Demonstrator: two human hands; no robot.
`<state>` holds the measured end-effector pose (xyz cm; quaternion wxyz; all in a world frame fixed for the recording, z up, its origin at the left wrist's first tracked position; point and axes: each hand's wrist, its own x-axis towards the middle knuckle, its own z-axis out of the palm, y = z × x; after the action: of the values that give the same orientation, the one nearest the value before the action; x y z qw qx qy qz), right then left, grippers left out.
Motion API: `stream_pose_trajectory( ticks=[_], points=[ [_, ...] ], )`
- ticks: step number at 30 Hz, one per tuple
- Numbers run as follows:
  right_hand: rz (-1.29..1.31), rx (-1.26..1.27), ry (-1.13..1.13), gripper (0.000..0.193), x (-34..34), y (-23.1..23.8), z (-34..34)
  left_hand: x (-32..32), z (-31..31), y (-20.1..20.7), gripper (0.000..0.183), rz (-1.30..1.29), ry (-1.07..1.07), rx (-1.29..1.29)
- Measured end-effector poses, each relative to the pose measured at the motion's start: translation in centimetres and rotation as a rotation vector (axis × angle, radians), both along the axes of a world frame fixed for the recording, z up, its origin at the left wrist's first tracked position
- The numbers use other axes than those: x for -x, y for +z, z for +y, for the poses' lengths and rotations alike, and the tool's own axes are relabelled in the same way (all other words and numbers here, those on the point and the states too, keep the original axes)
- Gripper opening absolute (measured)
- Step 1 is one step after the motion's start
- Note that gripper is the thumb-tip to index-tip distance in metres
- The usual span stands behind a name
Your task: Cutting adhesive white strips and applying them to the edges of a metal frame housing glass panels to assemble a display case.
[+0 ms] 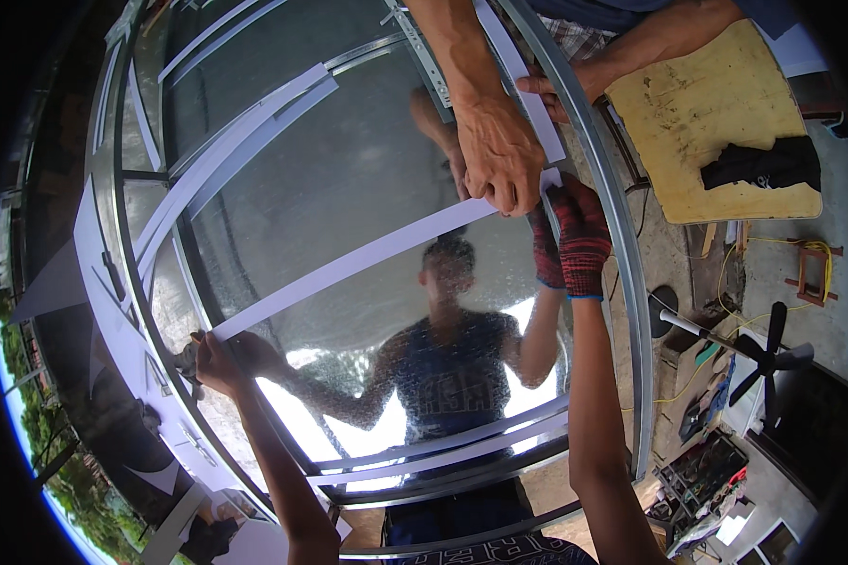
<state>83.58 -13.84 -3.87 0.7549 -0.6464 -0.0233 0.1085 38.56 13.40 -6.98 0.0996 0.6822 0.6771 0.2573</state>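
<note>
In the head view, I have the long white strip (353,266) lying across the shiny sheet (367,141). At the sheet's left edge, my left hand (219,365) is bare, with its fingers drawn together at the strip's end; whether this grip pinches or only presses, I cannot tell. At the sheet's right edge, my gloved right hand (582,231) has its fingers at the other end, but how firmly they close is hidden. A co-worker's hand (502,155) bears on the strip just beside my glove.

I think the main risk is that the strip goes crooked: if one of us pushes while another pulls, the ends may shift unequally. The middle has no hand on it, so it could bow or slide over the smooth sheet. My bare fingers might be cut, if the strip's edge is sharp. Also, my glove may be pinched against the metal frame (639,311), because our hands are so near.
</note>
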Motion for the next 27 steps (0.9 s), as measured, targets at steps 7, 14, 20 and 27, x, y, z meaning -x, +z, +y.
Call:
stream_pose_trajectory(
  ticks=[7,14,20,27],
  points=[
    [-0.072,0.48,0.079,0.024,-0.7,0.0,0.9,0.2,1.1,-0.8,0.031,0.18,-0.009,-0.06],
    [0.067,0.398,0.147,0.021,-0.9,0.9,0.9,1.7,1.7,-2.3,0.032,0.227,0.03,-0.105],
    [0.173,0.427,0.009,0.024,-0.9,1.7,1.6,0.9,1.4,-2.3,0.033,0.291,0.062,-0.089],
    [-0.278,0.676,0.206,0.026,-1.6,-1.5,-0.5,-0.1,0.3,-0.5,0.024,-0.107,0.119,-0.129]
  ],
)
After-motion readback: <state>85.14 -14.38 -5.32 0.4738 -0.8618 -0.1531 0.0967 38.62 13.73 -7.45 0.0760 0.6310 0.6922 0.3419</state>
